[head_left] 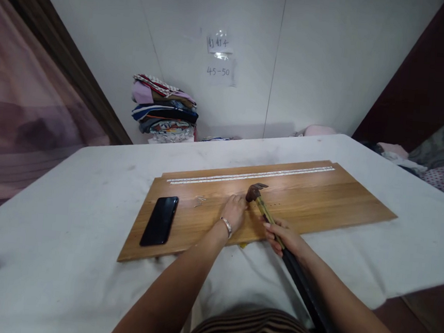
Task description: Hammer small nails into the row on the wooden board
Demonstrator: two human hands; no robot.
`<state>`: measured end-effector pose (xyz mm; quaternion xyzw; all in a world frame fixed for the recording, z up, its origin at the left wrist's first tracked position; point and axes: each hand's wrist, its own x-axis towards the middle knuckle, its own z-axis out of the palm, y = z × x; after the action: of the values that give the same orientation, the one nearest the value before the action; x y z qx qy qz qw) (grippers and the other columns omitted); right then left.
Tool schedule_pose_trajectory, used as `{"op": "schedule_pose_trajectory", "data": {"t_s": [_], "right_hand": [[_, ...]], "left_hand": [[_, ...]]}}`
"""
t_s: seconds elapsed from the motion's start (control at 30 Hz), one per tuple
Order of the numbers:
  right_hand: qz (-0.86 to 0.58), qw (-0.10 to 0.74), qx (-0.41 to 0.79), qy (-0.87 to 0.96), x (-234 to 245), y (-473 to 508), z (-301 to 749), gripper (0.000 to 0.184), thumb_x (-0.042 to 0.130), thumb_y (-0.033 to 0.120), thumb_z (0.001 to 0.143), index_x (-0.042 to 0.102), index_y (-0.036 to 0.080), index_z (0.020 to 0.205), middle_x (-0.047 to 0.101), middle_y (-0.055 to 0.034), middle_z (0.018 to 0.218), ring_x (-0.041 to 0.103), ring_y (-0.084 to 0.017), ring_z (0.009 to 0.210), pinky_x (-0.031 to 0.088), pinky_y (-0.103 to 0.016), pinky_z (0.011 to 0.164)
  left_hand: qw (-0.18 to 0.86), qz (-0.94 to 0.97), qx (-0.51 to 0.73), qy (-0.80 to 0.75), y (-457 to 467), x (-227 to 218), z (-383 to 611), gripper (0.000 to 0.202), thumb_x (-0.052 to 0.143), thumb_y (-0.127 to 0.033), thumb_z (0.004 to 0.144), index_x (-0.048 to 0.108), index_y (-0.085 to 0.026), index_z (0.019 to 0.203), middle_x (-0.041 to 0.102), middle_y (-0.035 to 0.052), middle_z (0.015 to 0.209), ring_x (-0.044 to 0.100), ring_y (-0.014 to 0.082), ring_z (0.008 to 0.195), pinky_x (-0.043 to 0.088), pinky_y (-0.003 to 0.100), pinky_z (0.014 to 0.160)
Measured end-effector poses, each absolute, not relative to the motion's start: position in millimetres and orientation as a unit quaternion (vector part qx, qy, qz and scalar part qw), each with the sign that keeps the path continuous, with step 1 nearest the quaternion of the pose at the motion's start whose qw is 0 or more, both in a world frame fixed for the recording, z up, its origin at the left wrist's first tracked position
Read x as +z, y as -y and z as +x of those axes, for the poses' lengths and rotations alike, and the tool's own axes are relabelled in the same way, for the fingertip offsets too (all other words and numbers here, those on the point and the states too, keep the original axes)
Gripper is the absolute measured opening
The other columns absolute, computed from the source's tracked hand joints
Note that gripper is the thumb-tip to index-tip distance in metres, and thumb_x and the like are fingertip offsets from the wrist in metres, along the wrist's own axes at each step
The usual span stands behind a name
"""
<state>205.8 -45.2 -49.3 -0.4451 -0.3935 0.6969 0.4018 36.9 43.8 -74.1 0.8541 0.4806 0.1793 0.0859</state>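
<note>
Looks like nail-setting. Left hand (234,211) rests mid wooden board (320,201), fingertips bunched beside the hammer (256,194) head; can't tell what they pinch. Right hand (282,237) wraps the handle at board's front edge. Any strike needs fingers clear. Phone (159,220) lies on board's left end.

On the table (47,213) lies a board (320,201): phone (159,220) on its left end, hammer (262,207) at its middle, strip (252,175) along its far edge.

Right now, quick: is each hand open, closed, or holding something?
Left hand: fingers curled on the board by the head of the hammer; whether it pinches anything cannot be told.
Right hand: closed around the hammer handle.
</note>
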Motion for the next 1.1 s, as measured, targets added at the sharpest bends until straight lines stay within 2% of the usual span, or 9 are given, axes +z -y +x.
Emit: {"op": "schedule_pose_trajectory", "data": {"t_s": [0.3, 0.53, 0.67, 0.9, 1.1], "right_hand": [[-0.418, 0.409, 0.709, 0.394, -54.3, 43.1, 205.7, 0.044, 0.068, 0.044, 0.07, 0.051, 0.018, 0.101, 0.043, 0.0115, 0.051, 0.033, -0.003, 0.027, 0.03, -0.016, 0.024], [-0.431, 0.405, 0.697, 0.406, -47.7, 48.1, 211.4, 0.041, 0.065, 0.045, 0.072, 0.052, 0.018, 0.1, 0.045, 0.011, 0.051, 0.034, -0.003, 0.027, 0.031, -0.015, 0.024], [-0.459, 0.404, 0.68, 0.405, -41.3, 51.7, 216.7, 0.039, 0.062, 0.045, 0.075, 0.053, 0.019, 0.101, 0.047, 0.0105, 0.052, 0.035, -0.004, 0.028, 0.033, -0.015, 0.024], [-0.493, 0.406, 0.665, 0.387, -35.9, 52.3, 219.8, 0.042, 0.059, 0.039, 0.071, 0.053, 0.019, 0.107, 0.048, 0.0105, 0.05, 0.038, -0.006, 0.028, 0.033, -0.016, 0.024], [-0.51, 0.406, 0.65, 0.39, -34.6, 52.7, 217.7, 0.038, 0.062, 0.042, 0.069, 0.053, 0.019, 0.098, 0.047, 0.0111, 0.049, 0.038, -0.005, 0.028, 0.033, -0.017, 0.025]], "left_hand": [[0.083, 0.846, 0.186, -0.492, -41.5, -71.8, 34.8, 0.023, 0.046, -0.009, 0.085, 0.06, -0.016, 0.101, 0.063, 0.0099, 0.097, 0.055, 0.0223, 0.103, 0.043, 0.036, 0.092], [0.095, 0.832, 0.207, -0.506, -37.8, -69.8, 31.3, 0.01, 0.052, -0.018, 0.085, 0.062, -0.018, 0.084, 0.062, 0.007, 0.094, 0.054, 0.0206, 0.096, 0.042, 0.034, 0.089], [0.098, 0.834, 0.215, -0.498, -36.8, -69.9, 29.7, 0.008, 0.054, -0.015, 0.082, 0.06, -0.018, 0.077, 0.061, 0.0061, 0.089, 0.053, 0.02, 0.093, 0.042, 0.033, 0.087], [0.086, 0.835, 0.197, -0.507, -36.9, -68.6, 31.5, 0.015, 0.049, -0.016, 0.087, 0.061, -0.017, 0.078, 0.061, 0.0075, 0.089, 0.052, 0.0205, 0.092, 0.042, 0.034, 0.086], [0.056, 0.847, 0.188, -0.494, -40.1, -76.0, 32.4, 0.017, 0.045, -0.012, 0.087, 0.061, -0.015, 0.081, 0.06, 0.01, 0.089, 0.052, 0.0221, 0.09, 0.043, 0.036, 0.085]]}}
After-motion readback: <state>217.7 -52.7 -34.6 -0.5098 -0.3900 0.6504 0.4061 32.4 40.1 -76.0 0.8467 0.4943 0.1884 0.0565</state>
